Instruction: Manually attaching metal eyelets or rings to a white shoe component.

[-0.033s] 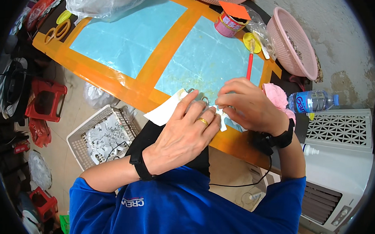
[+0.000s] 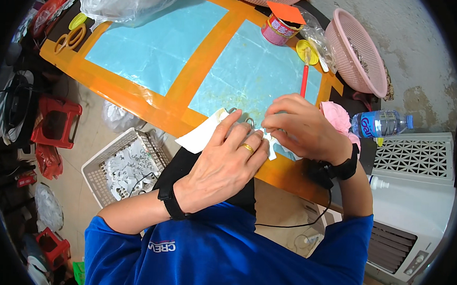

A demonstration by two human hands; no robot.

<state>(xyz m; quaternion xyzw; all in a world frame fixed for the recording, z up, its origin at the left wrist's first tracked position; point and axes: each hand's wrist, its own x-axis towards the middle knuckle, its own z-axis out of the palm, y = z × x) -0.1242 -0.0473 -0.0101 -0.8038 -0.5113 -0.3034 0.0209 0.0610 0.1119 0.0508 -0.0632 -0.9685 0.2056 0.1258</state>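
My left hand (image 2: 222, 157), with a gold ring on one finger, lies over a flat white piece (image 2: 198, 133) at the table's near edge, fingers bent onto it. Its thumb is hidden. Small curved metal wires (image 2: 249, 122) stick up just past the fingertips. Close on the right, my right hand (image 2: 305, 128) is closed in a pinch. What sits between its fingertips is too small and covered to name. Below the pinch, a torn-looking white bit (image 2: 272, 148) shows; I cannot tell if it belongs to the same piece.
A red-handled brush (image 2: 304, 80) rests on a yellow lid (image 2: 305, 48) beside a can (image 2: 278, 31). Right: pink basket (image 2: 339, 50), pink cloth (image 2: 335, 116), water bottle (image 2: 374, 123), air cooler (image 2: 419, 202). Left: scissors (image 2: 72, 38), plastic bag (image 2: 127, 3). A crate (image 2: 97, 170) stands below.
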